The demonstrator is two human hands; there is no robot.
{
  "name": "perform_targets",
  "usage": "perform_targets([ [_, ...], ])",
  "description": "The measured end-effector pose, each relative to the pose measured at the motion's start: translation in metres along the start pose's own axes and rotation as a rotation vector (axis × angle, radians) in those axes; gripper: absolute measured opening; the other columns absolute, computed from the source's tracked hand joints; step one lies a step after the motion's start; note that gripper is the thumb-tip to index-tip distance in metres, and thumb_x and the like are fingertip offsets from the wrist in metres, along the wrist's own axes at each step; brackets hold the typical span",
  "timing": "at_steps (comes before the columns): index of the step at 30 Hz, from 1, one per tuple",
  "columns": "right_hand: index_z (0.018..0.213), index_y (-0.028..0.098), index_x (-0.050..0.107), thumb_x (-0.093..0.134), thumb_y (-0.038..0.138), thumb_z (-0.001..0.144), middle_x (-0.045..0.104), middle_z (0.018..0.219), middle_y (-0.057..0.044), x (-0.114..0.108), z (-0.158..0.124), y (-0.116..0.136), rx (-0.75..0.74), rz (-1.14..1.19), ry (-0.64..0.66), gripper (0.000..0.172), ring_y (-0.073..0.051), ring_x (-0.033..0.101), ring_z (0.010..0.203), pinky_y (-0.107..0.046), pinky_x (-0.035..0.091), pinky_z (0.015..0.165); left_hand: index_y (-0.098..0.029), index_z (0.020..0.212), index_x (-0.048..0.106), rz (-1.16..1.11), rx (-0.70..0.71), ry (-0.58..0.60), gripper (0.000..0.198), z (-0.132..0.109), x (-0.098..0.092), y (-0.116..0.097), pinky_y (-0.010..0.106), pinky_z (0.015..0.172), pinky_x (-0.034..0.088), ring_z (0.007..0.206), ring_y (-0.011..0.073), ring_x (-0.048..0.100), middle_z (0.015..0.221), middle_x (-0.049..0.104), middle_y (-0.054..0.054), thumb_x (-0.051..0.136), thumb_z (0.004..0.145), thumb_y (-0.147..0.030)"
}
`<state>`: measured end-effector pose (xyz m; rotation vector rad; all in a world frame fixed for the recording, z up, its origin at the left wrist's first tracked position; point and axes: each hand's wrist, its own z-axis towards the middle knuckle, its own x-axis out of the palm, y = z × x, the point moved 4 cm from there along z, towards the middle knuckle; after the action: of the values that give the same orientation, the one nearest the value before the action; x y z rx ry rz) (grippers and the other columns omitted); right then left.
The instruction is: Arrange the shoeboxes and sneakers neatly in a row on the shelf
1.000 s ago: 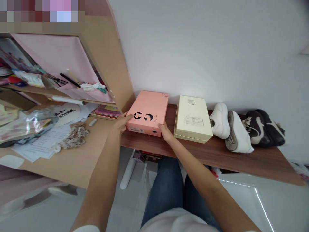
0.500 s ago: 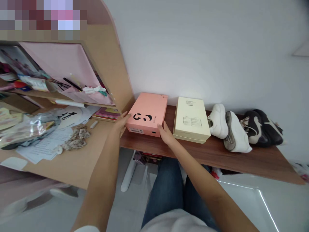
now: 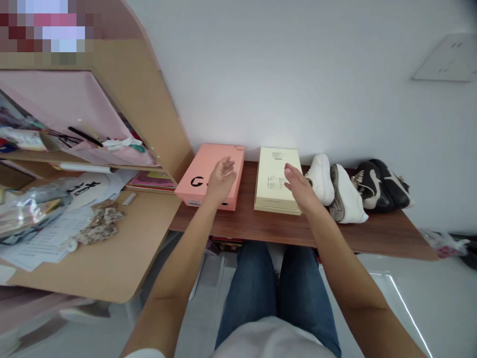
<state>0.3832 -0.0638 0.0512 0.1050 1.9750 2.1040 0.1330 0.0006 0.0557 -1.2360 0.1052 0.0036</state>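
Now the left hand (image 3: 220, 180) hovers empty over the pink box (image 3: 204, 166).

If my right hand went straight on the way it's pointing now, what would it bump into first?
Probably the cream box: your right hand points across its lid. If the hand is high enough to clear it, the wall behind comes first; the height is hard to judge.

Pale wall (image 3: 298, 74) behind — tan desk (image 3: 143, 233) at left, glossy light floor (image 3: 203, 318) below.
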Motion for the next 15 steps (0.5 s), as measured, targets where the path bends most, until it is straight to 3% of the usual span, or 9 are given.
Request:
perform_targets([
  [3,0.138,0.031,0.049,0.055,0.059,0.087,0.044,0.15,-0.001,-0.028,0.008,-0.007,0.021,-0.012,-0.08,0.058,-0.025,0.037,0.141,-0.048,0.031,0.117,-0.022,0.14,0.047,-0.053,-0.075,0.131,0.058,-0.009,0.041,0.006,0.044,0.111,0.037,0.13,0.0248,0.051,0.14,0.055,0.012,0.06,0.084,-0.027],
  [6,0.138,0.028,0.049,0.056,0.051,0.087,0.048,0.147,-0.004,-0.048,0.015,-0.018,0.049,-0.024,-0.136,0.056,-0.025,0.042,0.138,-0.047,0.035,0.115,-0.021,0.144,0.044,-0.066,-0.195,0.175,0.062,-0.013,0.066,0.019,0.043,0.114,0.032,0.138,0.0266,0.041,0.15,0.045,0.012,0.061,0.085,-0.03],
  [10,0.136,0.025,0.051,0.059,0.046,0.084,0.048,0.147,-0.006,-0.064,0.026,-0.043,0.1,-0.094,-0.168,0.056,-0.026,0.042,0.138,-0.047,0.032,0.116,-0.024,0.147,0.041,-0.09,-0.371,0.091,0.063,-0.012,0.083,0.051,0.039,0.117,0.025,0.145,0.026,0.028,0.158,0.031,0.007,0.057,0.088,-0.041],
  [15,0.14,0.025,0.046,0.058,0.047,0.083,0.041,0.152,-0.006,-0.067,0.034,-0.075,0.189,-0.149,-0.139,0.062,-0.025,0.04,0.139,-0.046,0.03,0.117,-0.02,0.144,0.046,-0.141,-0.46,-0.041,0.061,-0.013,0.094,0.091,0.036,0.118,0.021,0.146,0.0237,0.026,0.157,0.032,0.007,0.049,0.09,-0.049],
])
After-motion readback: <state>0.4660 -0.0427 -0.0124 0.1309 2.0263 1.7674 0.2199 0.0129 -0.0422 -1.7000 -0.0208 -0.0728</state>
